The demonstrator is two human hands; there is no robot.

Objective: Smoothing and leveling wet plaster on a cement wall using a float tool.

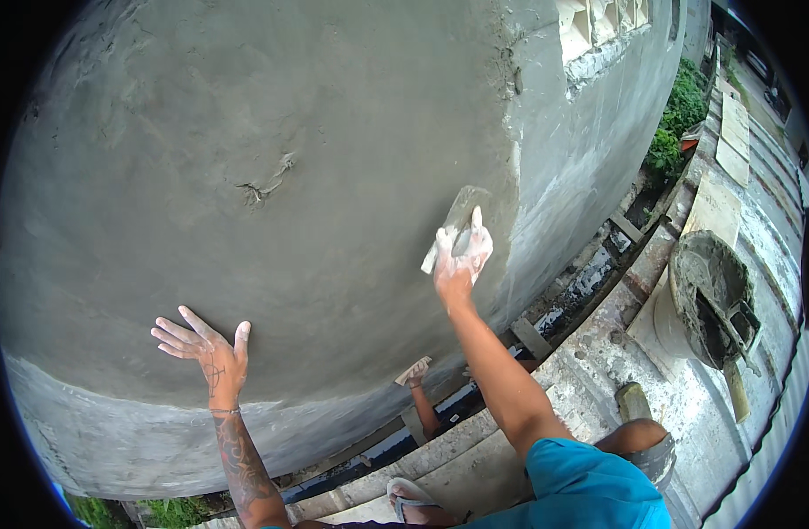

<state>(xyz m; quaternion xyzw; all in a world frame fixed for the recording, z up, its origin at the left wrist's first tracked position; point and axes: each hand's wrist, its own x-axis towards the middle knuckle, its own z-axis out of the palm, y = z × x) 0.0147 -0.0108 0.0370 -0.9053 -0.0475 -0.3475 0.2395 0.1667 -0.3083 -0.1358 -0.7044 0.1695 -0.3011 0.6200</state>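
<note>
A wide grey wall (pixel 334 220) of smoothed wet-looking plaster fills the middle and left. My right hand (pixel 463 260), coated in pale plaster, grips a flat rectangular plastering float (pixel 467 203) near the wall's corner; the float lies close against the surface. One finger stretches along its back. My left hand (pixel 206 348) is spread open at the lower left of the wall, fingers apart, holding nothing and seemingly resting on the plaster. A small torn, rough patch (pixel 268 181) marks the plaster above and between my hands.
Below, a co-worker's hand (pixel 417 376) holds another float at the wall. A bucket of mortar (pixel 673 322), with tools in it, stands right on the metal roofing (pixel 589 379). A flip-flopped foot (pixel 413 501) is below. A gap runs between wall and roof; vent blocks (pixel 576 31) sit upper right.
</note>
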